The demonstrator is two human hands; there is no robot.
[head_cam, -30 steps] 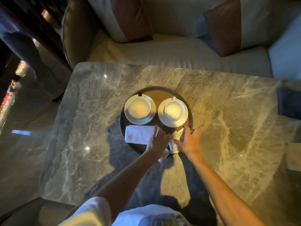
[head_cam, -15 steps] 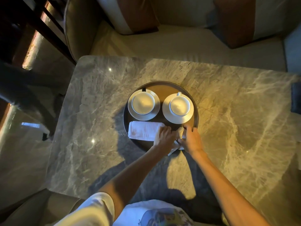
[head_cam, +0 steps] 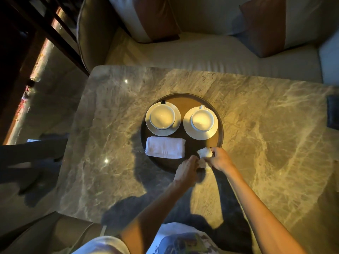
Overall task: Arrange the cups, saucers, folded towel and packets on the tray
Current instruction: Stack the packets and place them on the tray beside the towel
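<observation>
A round dark tray [head_cam: 189,99] sits on the marble table. Its far half carries two white cups on saucers: the left cup [head_cam: 162,116] on its saucer [head_cam: 162,132], the right cup [head_cam: 202,119] on its saucer [head_cam: 200,136]. A folded white towel [head_cam: 164,149] lies on the tray's near left. At the near right rim, my right hand [head_cam: 220,159] pinches white packets [head_cam: 205,153]. My left hand [head_cam: 187,171] holds the packets' near end, fingers curled; how many packets there are is unclear.
The marble table [head_cam: 110,143] stretches around the tray. A sofa [head_cam: 201,55] with cushions [head_cam: 264,24] stands beyond the far edge. A dark flat object [head_cam: 333,114] lies at the table's right edge. Dark chair legs [head_cam: 33,153] are on the floor at left.
My left hand has come off the towel's right end and moved right to the packets. Both hands now hold the packets together at the tray's near right rim. The towel lies fully uncovered.
</observation>
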